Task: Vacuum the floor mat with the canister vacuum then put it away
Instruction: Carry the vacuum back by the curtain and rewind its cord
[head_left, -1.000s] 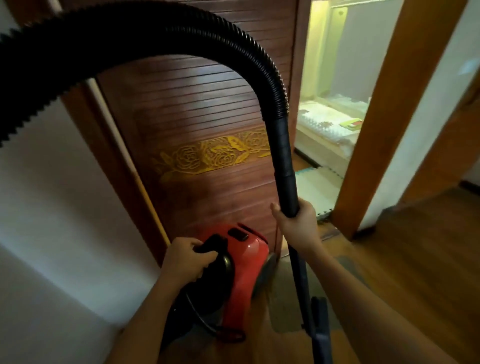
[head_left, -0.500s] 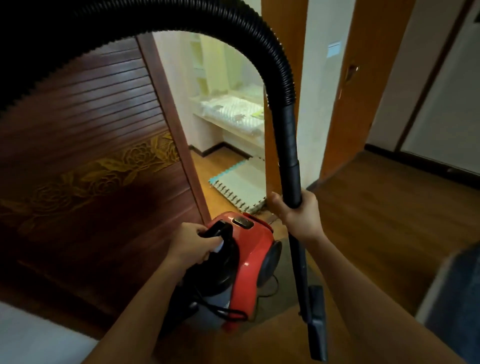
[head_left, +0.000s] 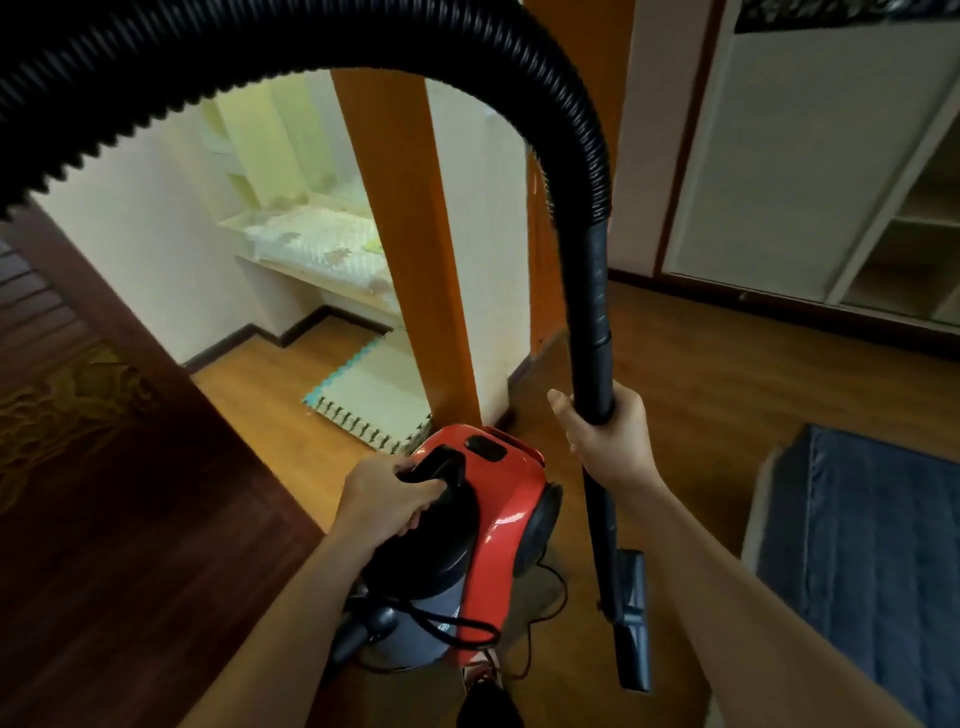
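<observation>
A red and black canister vacuum (head_left: 493, 514) hangs low in the middle, lifted off the wooden floor. My left hand (head_left: 389, 493) is shut on its black carry handle. My right hand (head_left: 608, 441) grips the black wand (head_left: 592, 322), which runs down to the floor nozzle (head_left: 631, 623). The ribbed black hose (head_left: 363, 41) arches over the top of the view. A pale foam floor mat (head_left: 374, 400) with teal edging lies in the doorway beyond the vacuum. The power cord (head_left: 545, 587) dangles under the canister.
A dark carved wooden door (head_left: 93, 467) fills the left. An orange door frame (head_left: 415, 249) stands straight ahead. A blue quilted bed (head_left: 872, 561) is at the right. White wardrobe with open shelves (head_left: 831, 182) lines the back right. A bench with a patterned cushion (head_left: 317, 244) sits in the far room.
My view has swung right, from the carved door to the doorway and bedroom. Both hands keep their grips on the handle and wand as the vacuum travels with me.
</observation>
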